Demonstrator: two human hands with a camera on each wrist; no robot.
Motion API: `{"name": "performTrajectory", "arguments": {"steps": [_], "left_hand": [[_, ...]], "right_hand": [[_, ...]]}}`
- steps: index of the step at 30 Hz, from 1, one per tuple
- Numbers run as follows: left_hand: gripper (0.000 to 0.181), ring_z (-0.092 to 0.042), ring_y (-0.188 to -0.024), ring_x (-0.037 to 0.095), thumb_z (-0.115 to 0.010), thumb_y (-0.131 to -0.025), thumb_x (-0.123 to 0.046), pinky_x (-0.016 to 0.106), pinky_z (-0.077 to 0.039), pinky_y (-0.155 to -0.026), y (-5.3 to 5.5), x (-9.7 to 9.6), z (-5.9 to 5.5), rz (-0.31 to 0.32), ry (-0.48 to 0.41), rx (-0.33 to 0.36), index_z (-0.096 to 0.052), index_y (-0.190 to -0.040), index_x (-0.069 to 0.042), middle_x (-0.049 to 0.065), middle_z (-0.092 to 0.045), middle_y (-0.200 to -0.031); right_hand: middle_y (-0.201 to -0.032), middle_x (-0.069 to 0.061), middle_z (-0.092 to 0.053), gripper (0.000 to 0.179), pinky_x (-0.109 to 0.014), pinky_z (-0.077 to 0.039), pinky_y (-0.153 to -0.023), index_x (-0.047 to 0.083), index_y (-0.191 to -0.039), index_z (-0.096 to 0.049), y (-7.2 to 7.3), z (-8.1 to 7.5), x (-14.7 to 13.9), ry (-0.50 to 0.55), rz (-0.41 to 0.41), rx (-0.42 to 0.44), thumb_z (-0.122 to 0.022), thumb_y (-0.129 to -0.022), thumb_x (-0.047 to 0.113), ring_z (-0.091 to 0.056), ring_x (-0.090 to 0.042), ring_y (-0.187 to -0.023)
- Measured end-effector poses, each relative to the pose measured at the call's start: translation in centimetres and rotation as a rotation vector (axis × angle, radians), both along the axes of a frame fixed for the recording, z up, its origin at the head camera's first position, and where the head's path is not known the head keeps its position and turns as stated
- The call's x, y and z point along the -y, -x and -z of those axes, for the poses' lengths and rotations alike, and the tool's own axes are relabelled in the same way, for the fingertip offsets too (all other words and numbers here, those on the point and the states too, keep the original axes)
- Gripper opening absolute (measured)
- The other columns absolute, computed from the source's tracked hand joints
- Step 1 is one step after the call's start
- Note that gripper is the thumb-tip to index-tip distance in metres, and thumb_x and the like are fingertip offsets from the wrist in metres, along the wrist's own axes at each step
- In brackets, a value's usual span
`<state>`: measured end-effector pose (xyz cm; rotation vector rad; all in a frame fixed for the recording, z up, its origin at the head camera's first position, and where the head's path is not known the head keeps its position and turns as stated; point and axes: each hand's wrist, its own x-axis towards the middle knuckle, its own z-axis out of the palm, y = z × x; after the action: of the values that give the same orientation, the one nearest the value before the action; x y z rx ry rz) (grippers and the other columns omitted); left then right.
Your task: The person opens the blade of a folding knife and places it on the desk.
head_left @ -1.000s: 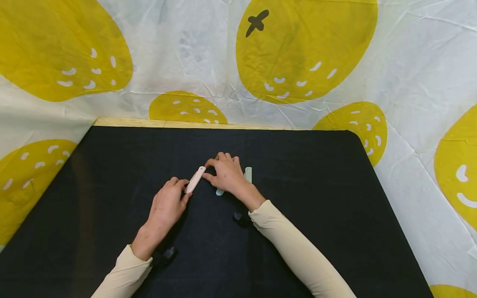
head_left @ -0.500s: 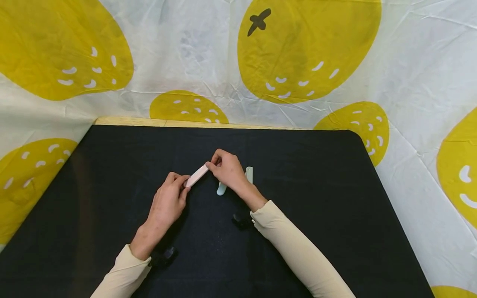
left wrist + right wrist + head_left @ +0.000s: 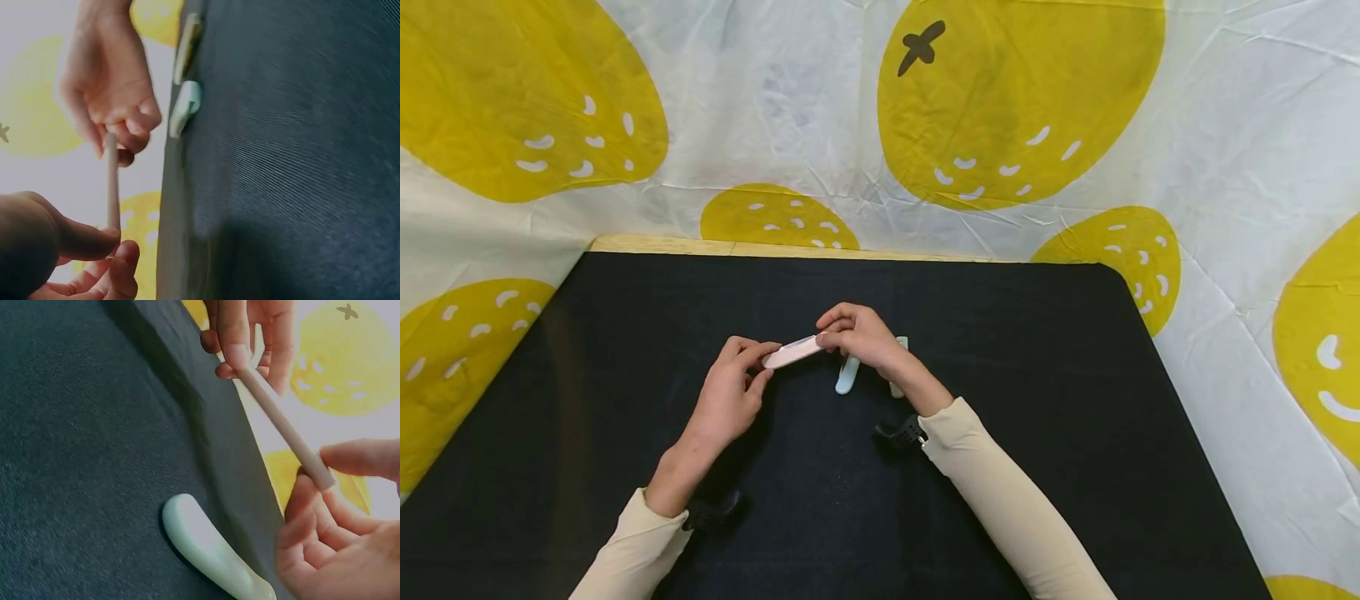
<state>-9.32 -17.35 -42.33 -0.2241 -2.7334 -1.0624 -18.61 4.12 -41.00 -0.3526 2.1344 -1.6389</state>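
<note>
A slim pale pink bar, looking like a folded eyebrow razor (image 3: 793, 353), is held lifted between both hands. My left hand (image 3: 726, 392) pinches its left end between thumb and fingers. At the other end, my right hand (image 3: 865, 342) grips it with thumb and fingertips. The left wrist view shows the pink razor (image 3: 112, 181) edge-on above the table level. In the right wrist view its narrow side (image 3: 284, 425) faces the camera. A light blue one of similar shape (image 3: 847, 377) lies below my right hand, and a pale green one (image 3: 896, 390) is partly hidden behind that wrist.
A black cloth (image 3: 1037, 417) covers the table, with a pale wooden strip (image 3: 700, 245) along its back edge. Behind hangs a white curtain (image 3: 790, 108) with yellow prints. Dark wrist straps (image 3: 898, 433) show below the sleeves.
The pink razor has swung from steeply slanted to nearly level. My right hand, first just beside its upper end, now grips that end; my left hand has shifted slightly left.
</note>
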Motion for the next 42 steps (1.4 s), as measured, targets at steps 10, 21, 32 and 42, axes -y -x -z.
{"name": "performTrajectory", "arguments": {"steps": [10,21,32,42], "left_hand": [[0.035,-0.06,-0.093,0.024,-0.069,-0.097,-0.001,0.016,-0.049,-0.075,0.2,0.5,0.0,-0.049,-0.139,0.028,-0.071,-0.131,-0.004,0.015,-0.059,-0.116],[0.037,-0.068,-0.102,0.025,-0.07,-0.097,-0.003,0.007,-0.047,-0.076,0.2,0.0,-0.4,-0.089,-0.331,0.099,-0.067,-0.134,-0.004,0.016,-0.057,-0.122],[0.043,-0.07,-0.098,0.013,-0.069,-0.097,0.0,0.018,-0.06,-0.079,0.7,-0.4,-0.2,-0.1,-0.641,0.198,-0.057,-0.139,0.005,0.02,-0.06,-0.124],[0.045,-0.069,-0.09,0.004,-0.069,-0.095,0.005,0.021,-0.061,-0.079,1.0,-1.2,-0.3,-0.151,-0.876,0.231,-0.055,-0.138,0.002,0.004,-0.061,-0.114]], "right_hand": [[-0.101,-0.005,-0.077,0.032,-0.028,-0.053,-0.075,0.0,-0.125,-0.071,-0.2,0.3,-0.7,0.005,-0.254,0.08,-0.072,-0.094,0.007,-0.067,-0.025,-0.087],[-0.097,-0.006,-0.075,0.033,-0.033,-0.061,-0.081,-0.004,-0.123,-0.07,-0.8,0.9,-0.1,0.041,-0.412,0.156,-0.073,-0.091,0.001,-0.073,-0.017,-0.081],[-0.105,-0.01,-0.075,0.034,-0.028,-0.059,-0.08,-0.002,-0.124,-0.069,-1.0,0.7,0.2,0.053,-0.392,0.14,-0.074,-0.091,-0.001,-0.071,-0.013,-0.086],[-0.1,-0.009,-0.075,0.035,-0.026,-0.059,-0.08,0.001,-0.12,-0.066,-1.0,0.8,0.6,0.076,-0.323,0.074,-0.078,-0.087,-0.004,-0.072,-0.013,-0.088]]}}
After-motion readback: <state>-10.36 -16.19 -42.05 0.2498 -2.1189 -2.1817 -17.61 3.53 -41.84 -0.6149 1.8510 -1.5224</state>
